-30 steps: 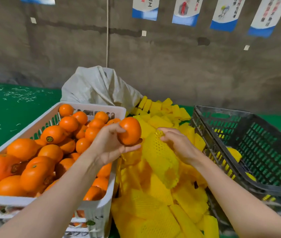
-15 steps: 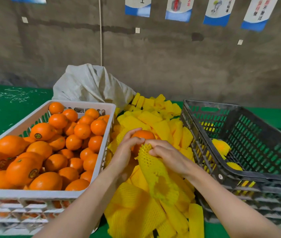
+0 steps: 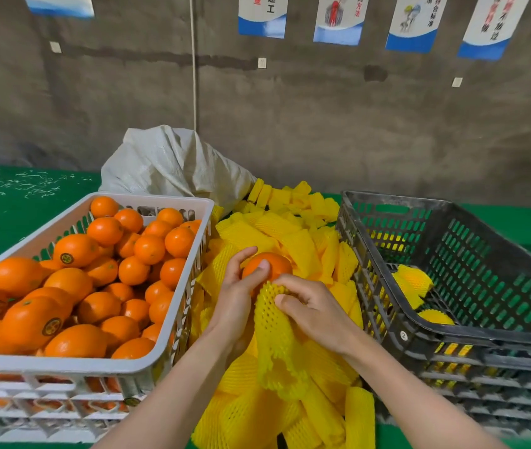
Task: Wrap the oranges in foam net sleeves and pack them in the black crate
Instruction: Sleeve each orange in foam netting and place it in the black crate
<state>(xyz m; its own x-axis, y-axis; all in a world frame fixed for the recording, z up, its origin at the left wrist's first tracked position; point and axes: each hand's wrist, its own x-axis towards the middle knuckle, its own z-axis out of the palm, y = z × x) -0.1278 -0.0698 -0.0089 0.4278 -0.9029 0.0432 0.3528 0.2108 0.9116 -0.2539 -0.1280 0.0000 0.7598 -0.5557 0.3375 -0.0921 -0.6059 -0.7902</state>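
Centrally, above a loose heap of yellow foam sleeves (image 3: 257, 231), the left hand (image 3: 238, 303) grips a smooth, round orange (image 3: 273, 265), thumb pressed on its near face and fingers curled round the far side. The right hand (image 3: 316, 309) pinches the open mouth of one sleeve (image 3: 273, 338) just below the fruit; the net touches the orange's lower edge and hangs down limp, a soft tube of diamond mesh with a ragged bottom end. Most of the orange is bare.

To the left stands a white crate (image 3: 63, 364) of slotted plastic, heaped with glossy oranges (image 3: 73, 283), some bearing round dark stickers. To the right, a black crate (image 3: 471, 335) with latticed walls sits tilted, and a few net-wrapped oranges (image 3: 414, 280) lie on its floor near the left wall. Both crates rest on other crates of the same kind.

Behind the heap slumps a crumpled pale woven sack (image 3: 173, 163). A green surface (image 3: 5, 215), flecked with white scraps, runs back to a rough grey wall (image 3: 322, 124) hung with blue-edged posters (image 3: 338, 17).
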